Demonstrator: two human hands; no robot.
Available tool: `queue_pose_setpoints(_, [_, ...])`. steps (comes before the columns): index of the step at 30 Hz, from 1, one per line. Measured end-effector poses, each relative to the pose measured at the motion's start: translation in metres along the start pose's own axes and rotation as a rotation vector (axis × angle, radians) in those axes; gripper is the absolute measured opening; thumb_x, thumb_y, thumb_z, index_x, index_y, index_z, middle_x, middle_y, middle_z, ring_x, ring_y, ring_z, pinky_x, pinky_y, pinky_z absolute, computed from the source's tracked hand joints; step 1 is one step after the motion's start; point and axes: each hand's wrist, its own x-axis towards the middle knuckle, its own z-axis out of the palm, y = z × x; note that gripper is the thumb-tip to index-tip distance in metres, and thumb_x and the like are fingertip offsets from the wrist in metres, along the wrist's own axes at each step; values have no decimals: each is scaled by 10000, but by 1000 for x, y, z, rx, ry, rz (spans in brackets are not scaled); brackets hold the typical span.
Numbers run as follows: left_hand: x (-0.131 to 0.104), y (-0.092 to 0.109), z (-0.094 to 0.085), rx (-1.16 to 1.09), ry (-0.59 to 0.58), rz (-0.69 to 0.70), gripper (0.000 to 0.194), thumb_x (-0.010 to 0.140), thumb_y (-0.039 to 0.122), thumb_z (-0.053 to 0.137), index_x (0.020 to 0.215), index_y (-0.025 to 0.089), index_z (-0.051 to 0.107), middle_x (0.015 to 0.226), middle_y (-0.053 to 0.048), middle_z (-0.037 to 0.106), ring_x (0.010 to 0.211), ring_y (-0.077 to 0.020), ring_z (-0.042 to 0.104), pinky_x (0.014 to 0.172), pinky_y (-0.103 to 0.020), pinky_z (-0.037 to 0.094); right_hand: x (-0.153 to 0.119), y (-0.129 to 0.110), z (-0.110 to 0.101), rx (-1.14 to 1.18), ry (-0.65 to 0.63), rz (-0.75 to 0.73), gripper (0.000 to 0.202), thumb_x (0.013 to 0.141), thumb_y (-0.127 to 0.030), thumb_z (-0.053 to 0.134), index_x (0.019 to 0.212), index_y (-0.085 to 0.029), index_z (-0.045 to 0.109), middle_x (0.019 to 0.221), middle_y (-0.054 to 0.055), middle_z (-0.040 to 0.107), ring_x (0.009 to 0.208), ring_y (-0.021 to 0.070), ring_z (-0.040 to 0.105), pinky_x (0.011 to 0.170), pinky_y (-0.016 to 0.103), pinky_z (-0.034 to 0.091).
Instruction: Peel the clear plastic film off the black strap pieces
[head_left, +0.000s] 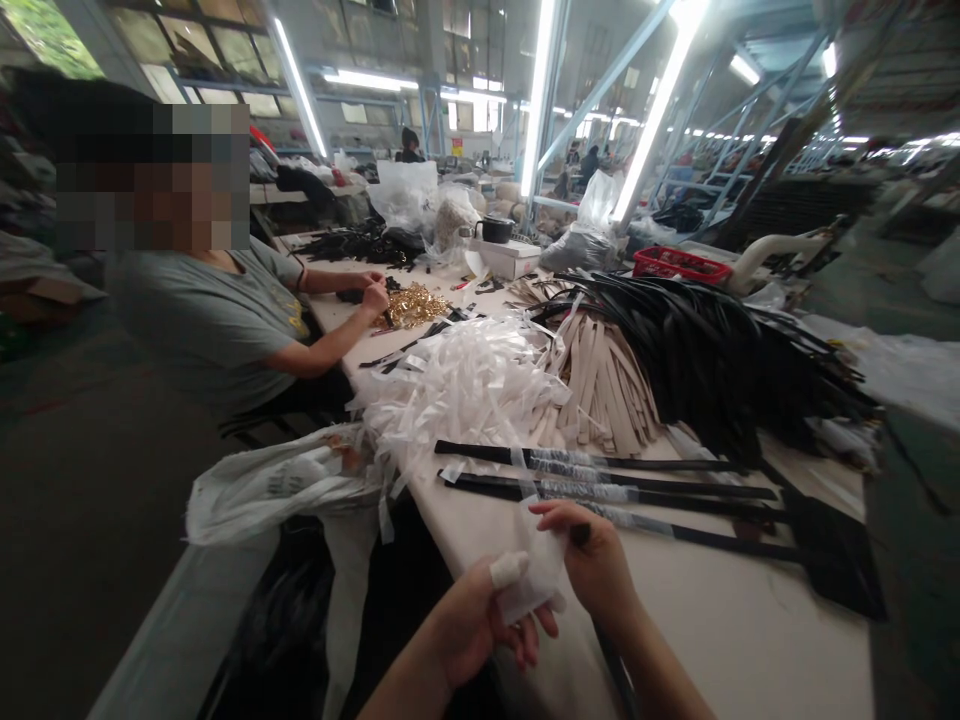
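Note:
My left hand (pixel 476 615) pinches a translucent white plastic strip (pixel 541 570) between thumb and fingers, and its thumb has a white wrap around it. Close on its right, my right hand (pixel 596 560) is closed around a black strap (pixel 580 535), whose end pokes out by the thumb. More of that strap runs down under the right wrist. The right fingertips touch the upper part of the plastic strip. Just beyond both hands lie several black straps (pixel 697 488) with clear plastic wrapped around their middles.
A heap of white plastic strips (pixel 465 380) covers the table's left part. Behind the wrapped straps are beige straps (pixel 607 385) and a big black strap pile (pixel 697 340). A co-worker (pixel 225 310) sits at left beside gold metal pieces (pixel 416 305). A white sack (pixel 285 485) hangs at the edge.

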Motion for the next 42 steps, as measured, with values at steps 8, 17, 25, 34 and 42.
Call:
queue_pose_setpoints(8, [7,-18,15,-154,-120,-154,476,838,547,550,812,82,651,668,-103,657,466,-152,610,439,-236,469,-12,3,-5,-133,-123,-247,247,809,-55,573,903,-237,711,1206,78,705,1082,240,669,913,348,513])
queue_pose_setpoints(17, [0,-39,21,122,55,16,367,779,476,698,783,114,637,594,-61,654,375,-111,522,374,-204,391,-14,8,-3,-146,-7,-202,255,885,-111,503,848,-236,722,1192,81,709,1089,236,666,919,361,517])
queue_pose_setpoints(25, [11,-50,7,28,491,398,347,793,448,734,825,103,725,767,-108,731,616,-152,638,629,-251,500,-33,-8,-26,-393,260,267,262,856,-446,636,884,-198,715,822,70,723,784,247,663,707,321,501])
queue_pose_setpoints(34, [31,-34,12,-98,464,460,342,756,402,779,928,107,761,776,-97,739,674,-165,644,676,-254,485,-55,-6,21,-76,-70,422,328,852,-481,642,745,-183,729,849,80,752,899,286,679,780,336,491])
queue_pose_setpoints(42, [33,-26,1,-253,503,514,282,752,377,760,870,123,731,907,-114,738,719,-181,660,666,-286,506,-54,-11,22,-110,8,428,326,860,-472,627,749,-181,723,739,50,724,726,220,639,681,290,467])
